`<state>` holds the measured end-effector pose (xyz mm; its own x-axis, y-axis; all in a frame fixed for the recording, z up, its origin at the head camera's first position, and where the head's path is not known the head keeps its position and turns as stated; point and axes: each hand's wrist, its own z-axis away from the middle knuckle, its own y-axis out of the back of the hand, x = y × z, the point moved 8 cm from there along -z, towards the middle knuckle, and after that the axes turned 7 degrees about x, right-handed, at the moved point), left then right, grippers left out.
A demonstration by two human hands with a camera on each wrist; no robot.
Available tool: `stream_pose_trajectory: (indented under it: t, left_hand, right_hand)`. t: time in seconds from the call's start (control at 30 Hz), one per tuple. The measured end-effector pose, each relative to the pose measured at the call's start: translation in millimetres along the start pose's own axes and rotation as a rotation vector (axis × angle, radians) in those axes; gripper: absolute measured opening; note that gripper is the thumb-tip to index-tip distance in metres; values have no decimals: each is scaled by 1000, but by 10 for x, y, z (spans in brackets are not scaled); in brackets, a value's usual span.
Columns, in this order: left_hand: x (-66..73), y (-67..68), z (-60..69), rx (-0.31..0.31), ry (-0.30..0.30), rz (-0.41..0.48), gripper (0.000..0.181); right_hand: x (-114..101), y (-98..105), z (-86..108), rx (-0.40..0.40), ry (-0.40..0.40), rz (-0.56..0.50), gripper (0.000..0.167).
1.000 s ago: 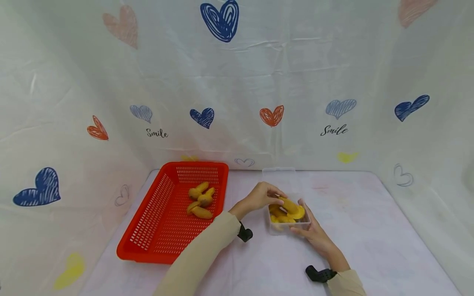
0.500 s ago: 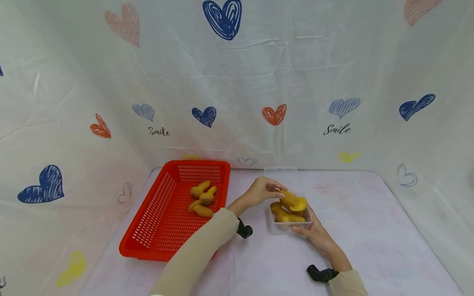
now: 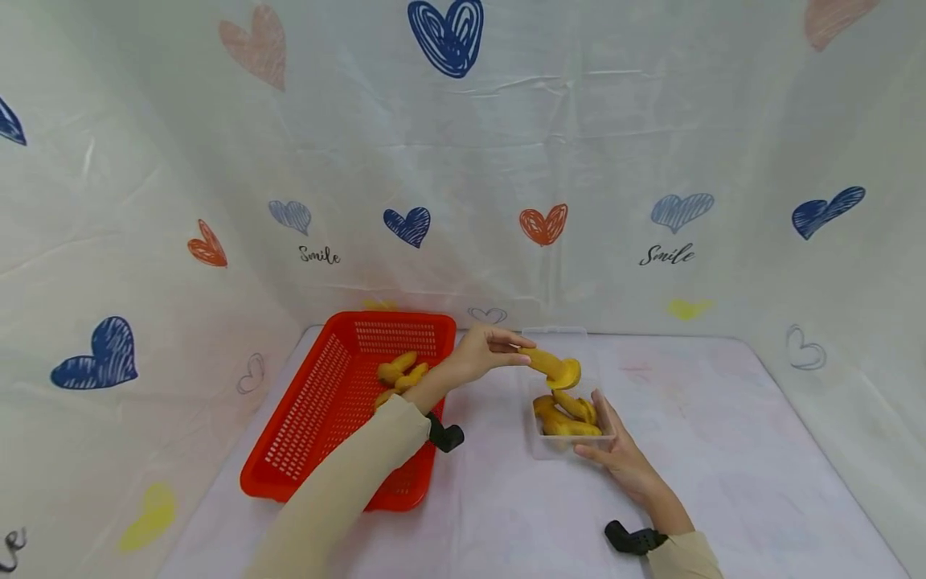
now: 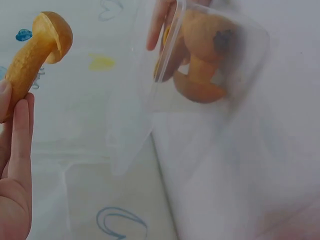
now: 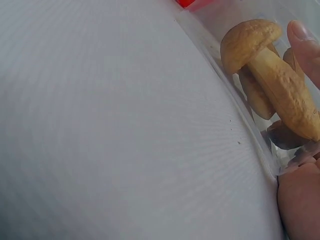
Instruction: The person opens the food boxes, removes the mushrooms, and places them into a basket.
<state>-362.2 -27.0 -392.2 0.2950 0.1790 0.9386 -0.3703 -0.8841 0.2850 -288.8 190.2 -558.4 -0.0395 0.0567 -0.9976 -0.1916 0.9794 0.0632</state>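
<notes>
My left hand (image 3: 481, 352) pinches a yellow-brown mushroom (image 3: 553, 367) by its stem, above and behind the clear plastic box (image 3: 537, 447). In the left wrist view the same mushroom (image 4: 53, 36) has its cap up, away from the fingers. Several more mushrooms (image 3: 566, 418) lie in the box; one (image 5: 280, 85) shows in the right wrist view with its cap toward the far end. My right hand (image 3: 628, 460) holds the box by its right side, thumb at the front corner and fingers at the back.
A red plastic basket (image 3: 289, 434) with several mushrooms (image 3: 396, 370) stands on the left, partly behind my left arm. The box's clear lid (image 3: 553, 331) lies open behind it. A white sheet with printed hearts (image 3: 470, 161) hangs behind the white-covered table (image 3: 723, 450).
My left hand has lifted the mushroom up out of the box and moved it to the left and back. The right hand keeps its hold on the box. The head view has shifted slightly.
</notes>
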Motion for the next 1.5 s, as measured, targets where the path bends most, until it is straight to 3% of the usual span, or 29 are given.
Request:
stream_pose_trajectory:
  t: [0.2, 0.33, 0.67, 0.87, 1.23, 1.5]
  left_hand:
    - [97, 305, 117, 34, 7, 23, 31]
    - [85, 535, 245, 75, 29, 11, 31]
    - [-156, 1088, 602, 104, 143, -76, 28]
    - [-330, 1352, 798, 108, 227, -71, 28]
    - [-614, 1607, 1110, 24, 252, -66, 31]
    - [-805, 1731, 1258, 13, 294, -97, 32]
  right_hand:
    - [0, 33, 11, 11, 1, 12, 102]
    - [11, 32, 7, -4, -6, 14, 102]
    - [-9, -5, 9, -8, -3, -1, 102]
    - [-3, 10, 6, -6, -14, 13, 102]
    - [40, 21, -11, -11, -22, 14, 103]
    - [10, 12, -13, -21, -2, -12, 104]
